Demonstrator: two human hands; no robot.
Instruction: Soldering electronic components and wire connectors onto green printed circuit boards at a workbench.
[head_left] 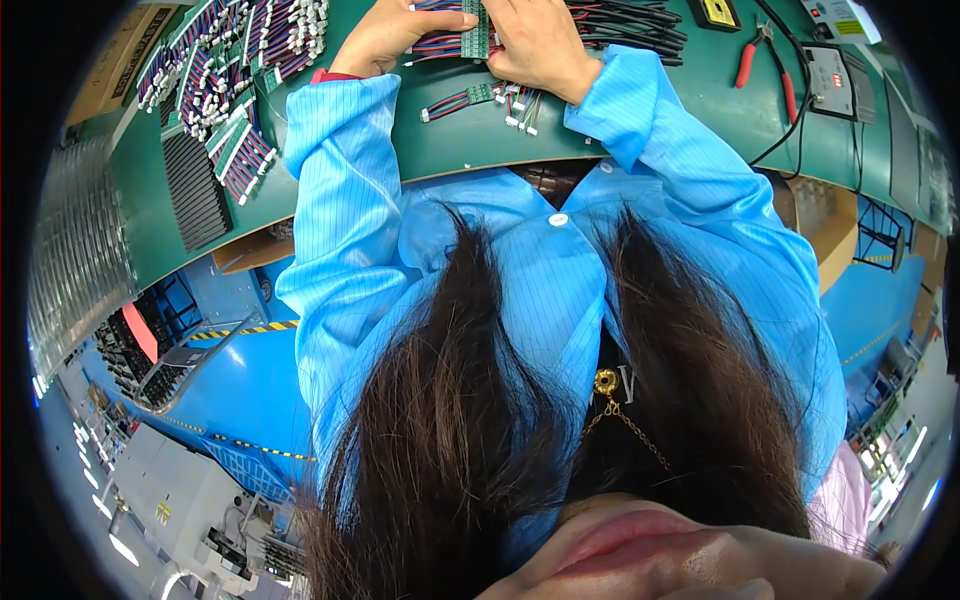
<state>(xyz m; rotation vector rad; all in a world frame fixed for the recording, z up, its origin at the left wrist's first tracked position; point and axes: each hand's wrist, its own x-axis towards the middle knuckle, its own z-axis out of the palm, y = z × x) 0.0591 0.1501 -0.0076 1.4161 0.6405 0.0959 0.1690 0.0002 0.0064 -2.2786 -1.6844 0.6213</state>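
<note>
At the top edge of the view, a green circuit board strip (475, 42) lies between my hands, with red, blue and black wires (436, 50) running off its left side. My left hand (385, 35) is closed on those wires and the strip, its thumb pressed on the board. From the other side my right hand (540, 45) grips the strip's right edge; some of its fingertips are cut off by the frame. Just below sits a small green board (480, 94) with wires and white connectors. Black cables (635, 35) spread out beyond my right hand.
Piles of wired boards with white connectors (215, 75) cover the left of the green table (340, 150). Black tubes (195, 190) lie at its front left edge. Red-handled pliers (745, 65), a yellow-and-black block (714, 12) and a grey device (830, 80) with a cord are at the right.
</note>
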